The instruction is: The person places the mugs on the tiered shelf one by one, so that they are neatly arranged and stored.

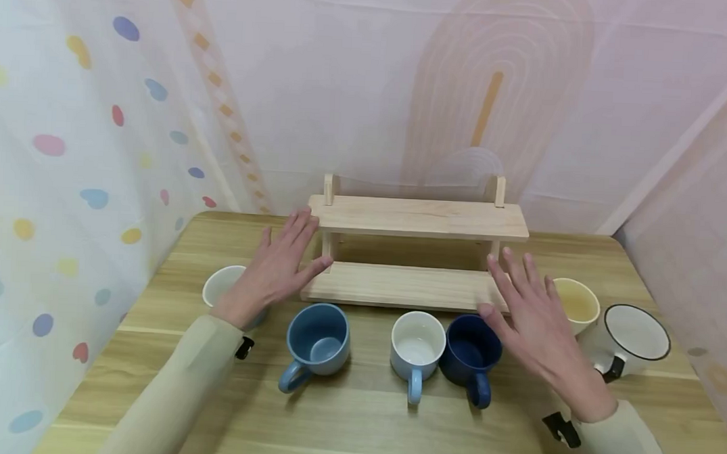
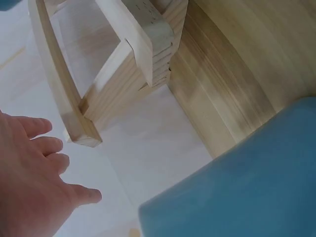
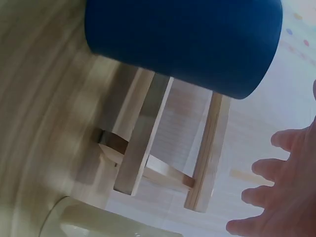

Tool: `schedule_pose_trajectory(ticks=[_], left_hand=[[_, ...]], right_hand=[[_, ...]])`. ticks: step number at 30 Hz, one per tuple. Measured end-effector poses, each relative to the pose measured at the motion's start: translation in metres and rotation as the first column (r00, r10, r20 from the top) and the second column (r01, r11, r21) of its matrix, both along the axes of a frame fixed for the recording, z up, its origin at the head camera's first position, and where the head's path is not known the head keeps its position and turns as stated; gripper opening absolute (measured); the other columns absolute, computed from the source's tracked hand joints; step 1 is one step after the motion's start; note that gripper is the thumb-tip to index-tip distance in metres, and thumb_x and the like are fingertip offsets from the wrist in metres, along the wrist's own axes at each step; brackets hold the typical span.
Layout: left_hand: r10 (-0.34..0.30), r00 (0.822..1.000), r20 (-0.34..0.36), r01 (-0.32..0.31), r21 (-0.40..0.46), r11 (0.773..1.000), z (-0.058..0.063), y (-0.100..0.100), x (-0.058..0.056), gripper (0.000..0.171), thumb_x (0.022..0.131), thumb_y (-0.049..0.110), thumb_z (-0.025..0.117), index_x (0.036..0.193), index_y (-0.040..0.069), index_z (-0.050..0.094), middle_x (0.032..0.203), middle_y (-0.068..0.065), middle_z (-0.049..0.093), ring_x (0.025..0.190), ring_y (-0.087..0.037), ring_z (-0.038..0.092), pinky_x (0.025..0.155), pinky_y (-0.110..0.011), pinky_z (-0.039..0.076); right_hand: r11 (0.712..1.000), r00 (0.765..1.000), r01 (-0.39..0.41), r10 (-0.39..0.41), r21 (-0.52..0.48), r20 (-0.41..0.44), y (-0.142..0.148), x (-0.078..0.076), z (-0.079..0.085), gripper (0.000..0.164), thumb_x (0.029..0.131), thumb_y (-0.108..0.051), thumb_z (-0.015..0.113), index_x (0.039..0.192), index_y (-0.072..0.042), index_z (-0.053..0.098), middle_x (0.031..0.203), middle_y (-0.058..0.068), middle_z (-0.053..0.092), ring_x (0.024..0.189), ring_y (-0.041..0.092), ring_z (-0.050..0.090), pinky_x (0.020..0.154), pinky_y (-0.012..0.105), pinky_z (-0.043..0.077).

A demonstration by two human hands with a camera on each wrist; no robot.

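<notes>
My left hand (image 1: 276,267), fingers spread, is at the left end of a two-tier wooden shelf (image 1: 419,217). At the shelf's right end, my right hand (image 1: 533,319) has its fingers spread and straight. Neither hand holds anything. In front of the shelf stand a blue mug (image 1: 318,340), a white mug with a light blue handle (image 1: 418,344) and a navy mug (image 1: 472,354). The blue mug (image 2: 247,182) looms large in the left wrist view, the navy mug (image 3: 182,44) in the right. A white cup (image 1: 221,285) is partly hidden behind my left hand.
Right of my right hand are a yellow cup (image 1: 576,304), partly covered by it, and a white mug with a black rim (image 1: 635,340). Everything stands on a wooden table (image 1: 354,430). Patterned cloth (image 1: 333,83) hangs behind the table and along its sides.
</notes>
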State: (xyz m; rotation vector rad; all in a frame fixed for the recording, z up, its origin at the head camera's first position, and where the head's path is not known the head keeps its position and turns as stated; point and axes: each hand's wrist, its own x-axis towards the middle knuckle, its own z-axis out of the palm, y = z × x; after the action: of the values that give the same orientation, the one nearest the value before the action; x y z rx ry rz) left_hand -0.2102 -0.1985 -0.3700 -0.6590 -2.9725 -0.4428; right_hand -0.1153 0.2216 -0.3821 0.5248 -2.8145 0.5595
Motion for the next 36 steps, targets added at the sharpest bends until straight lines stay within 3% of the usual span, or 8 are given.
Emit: schedule_pose_trajectory(ticks=[8, 13, 18, 25, 29, 30, 33, 36], left_hand=[[-0.019, 0.999, 0.043, 0.019, 0.001, 1.000, -0.002, -0.005, -0.009, 0.092, 0.104, 0.069, 0.036, 0.166, 0.004, 0.013, 0.174, -0.009, -0.003, 0.160, -0.029, -0.001, 0.121, -0.070, 0.001], [-0.025, 0.998, 0.053, 0.024, 0.006, 1.000, -0.005, -0.009, -0.010, 0.092, 0.105, 0.068, 0.034, 0.166, 0.003, 0.011, 0.173, -0.011, -0.003, 0.159, -0.031, 0.000, 0.122, -0.068, 0.003], [-0.036, 0.998, 0.058, 0.035, 0.025, 0.999, -0.004, -0.012, -0.011, 0.091, 0.106, 0.067, 0.033, 0.165, 0.002, 0.011, 0.173, -0.012, -0.001, 0.159, -0.033, 0.001, 0.124, -0.064, 0.004], [-0.040, 0.998, 0.045, 0.039, 0.027, 0.999, -0.005, -0.018, -0.012, 0.089, 0.107, 0.065, 0.033, 0.165, 0.001, 0.013, 0.173, -0.013, 0.001, 0.159, -0.034, 0.002, 0.124, -0.064, 0.007], [-0.036, 0.998, 0.049, 0.034, 0.034, 0.999, -0.005, -0.020, -0.012, 0.088, 0.107, 0.063, 0.034, 0.165, 0.001, 0.012, 0.173, -0.012, 0.000, 0.159, -0.034, 0.002, 0.124, -0.064, 0.007], [-0.035, 0.998, 0.052, 0.033, 0.033, 0.999, -0.005, -0.020, -0.012, 0.088, 0.107, 0.063, 0.034, 0.165, 0.001, 0.012, 0.173, -0.012, 0.000, 0.159, -0.034, 0.002, 0.124, -0.064, 0.007], [-0.034, 0.998, 0.055, 0.032, 0.032, 0.999, -0.004, -0.021, -0.011, 0.088, 0.107, 0.063, 0.034, 0.165, 0.000, 0.012, 0.173, -0.013, 0.000, 0.159, -0.034, 0.002, 0.123, -0.065, 0.008], [-0.032, 0.998, 0.056, 0.030, 0.029, 0.999, -0.004, -0.021, -0.011, 0.088, 0.107, 0.063, 0.034, 0.164, -0.001, 0.014, 0.173, -0.014, 0.001, 0.159, -0.034, 0.002, 0.123, -0.065, 0.010]], right_hand=[[0.994, 0.998, -0.058, 0.056, -0.092, -0.020, -0.001, 0.014, -0.010, 0.072, 0.108, -0.050, 0.046, 0.166, -0.013, 0.025, 0.172, 0.015, 0.016, 0.157, 0.042, 0.010, 0.118, 0.072, 0.018], [0.985, 0.994, -0.104, 0.107, -0.137, 0.014, 0.001, 0.026, -0.015, 0.069, 0.108, -0.040, 0.051, 0.165, -0.011, 0.026, 0.171, 0.014, 0.019, 0.157, 0.040, 0.012, 0.124, 0.060, 0.015], [0.979, 0.988, -0.117, 0.132, -0.168, 0.079, 0.005, 0.039, -0.014, 0.067, 0.108, -0.031, 0.054, 0.166, -0.015, 0.025, 0.172, 0.005, 0.019, 0.156, 0.038, 0.018, 0.117, 0.067, 0.026], [0.959, 0.977, -0.164, 0.191, -0.231, 0.098, 0.012, 0.051, -0.015, 0.067, 0.107, -0.023, 0.057, 0.166, -0.019, 0.025, 0.168, 0.009, 0.030, 0.150, 0.044, 0.032, 0.118, 0.014, 0.014], [0.947, 0.970, -0.186, 0.219, -0.261, 0.104, 0.016, 0.058, -0.017, 0.065, 0.106, -0.020, 0.058, 0.165, -0.017, 0.030, 0.165, 0.012, 0.037, 0.146, 0.046, 0.037, 0.114, 0.007, 0.013], [0.947, 0.970, -0.180, 0.216, -0.266, 0.113, 0.017, 0.059, -0.018, 0.064, 0.106, -0.020, 0.058, 0.164, -0.019, 0.032, 0.164, 0.011, 0.038, 0.145, 0.046, 0.039, 0.114, 0.008, 0.015], [0.947, 0.969, -0.152, 0.198, -0.284, 0.144, 0.019, 0.064, -0.019, 0.061, 0.106, -0.020, 0.057, 0.163, -0.020, 0.035, 0.162, 0.011, 0.041, 0.142, 0.048, 0.041, 0.119, 0.035, 0.030], [0.948, 0.970, -0.120, 0.176, -0.295, 0.170, 0.020, 0.068, -0.020, 0.057, 0.106, -0.018, 0.057, 0.160, -0.019, 0.041, 0.159, 0.012, 0.046, 0.141, 0.046, 0.043, 0.109, 0.061, 0.038]])
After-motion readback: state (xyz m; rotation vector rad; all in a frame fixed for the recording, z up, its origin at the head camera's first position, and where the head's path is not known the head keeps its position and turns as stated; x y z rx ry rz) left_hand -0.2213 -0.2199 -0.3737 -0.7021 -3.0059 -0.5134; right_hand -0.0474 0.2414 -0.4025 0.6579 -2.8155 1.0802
